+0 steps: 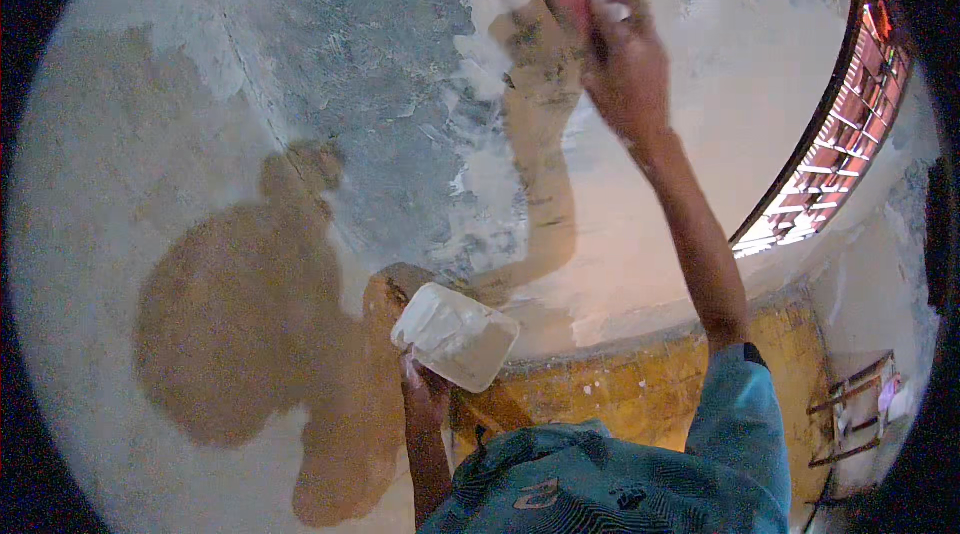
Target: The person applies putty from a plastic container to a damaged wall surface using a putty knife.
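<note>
My left hand (425,379) is low in the middle and grips a white plastic tub (485,346) from below and beside. Whitish paste coats the tub's side and rim. My right hand (632,69) reaches high up the wall, its fingers closed round a putty knife (572,6). That tool is smeared by motion; a reddish part and a dark edge show. It is at the wall (620,204), where pale filler lies over rough grey. The darker grey patch (360,64) spreads left of the filler, with a jagged white border between.
A barred window (835,149) curves along the right side. Below the filler runs a yellow-brown wall band (620,384). At the lower right stands a slatted frame (855,409). My shadow (240,324) falls across the left wall, past a corner line.
</note>
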### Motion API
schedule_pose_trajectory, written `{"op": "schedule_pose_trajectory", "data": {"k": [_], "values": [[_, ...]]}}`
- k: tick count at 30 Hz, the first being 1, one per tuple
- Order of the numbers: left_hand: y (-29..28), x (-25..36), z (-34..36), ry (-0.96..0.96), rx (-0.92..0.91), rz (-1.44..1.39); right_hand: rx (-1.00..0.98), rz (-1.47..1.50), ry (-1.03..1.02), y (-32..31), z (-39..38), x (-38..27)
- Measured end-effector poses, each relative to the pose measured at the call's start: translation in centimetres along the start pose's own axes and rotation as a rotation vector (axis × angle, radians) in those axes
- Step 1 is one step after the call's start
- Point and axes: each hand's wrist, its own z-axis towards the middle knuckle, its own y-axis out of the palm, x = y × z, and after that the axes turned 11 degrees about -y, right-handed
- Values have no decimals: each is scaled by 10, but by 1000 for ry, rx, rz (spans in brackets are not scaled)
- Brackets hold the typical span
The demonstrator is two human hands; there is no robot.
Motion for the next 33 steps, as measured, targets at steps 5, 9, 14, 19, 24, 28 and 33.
{"op": "schedule_pose_trajectory", "data": {"k": [5,9,14,19,24,28,33], "values": [[25,6,-18,122,-32,42,-133,144,11,57,-69,-48],[-4,2,-6,91,49,4,-339,309,-73,50,-104,-91],[-2,6,-11,15,32,-56,-297,280,-215,15,-92,-90],[-1,12,-10,-33,121,-12,55,-105,-241,12,12,-25],[3,10,-13,-24,87,-48,-4,-106,-366,49,1,7],[3,12,-18,8,77,-93,-181,167,-459,62,-84,-6],[5,17,-18,13,68,-27,-517,331,-569,50,-171,-17]]}}
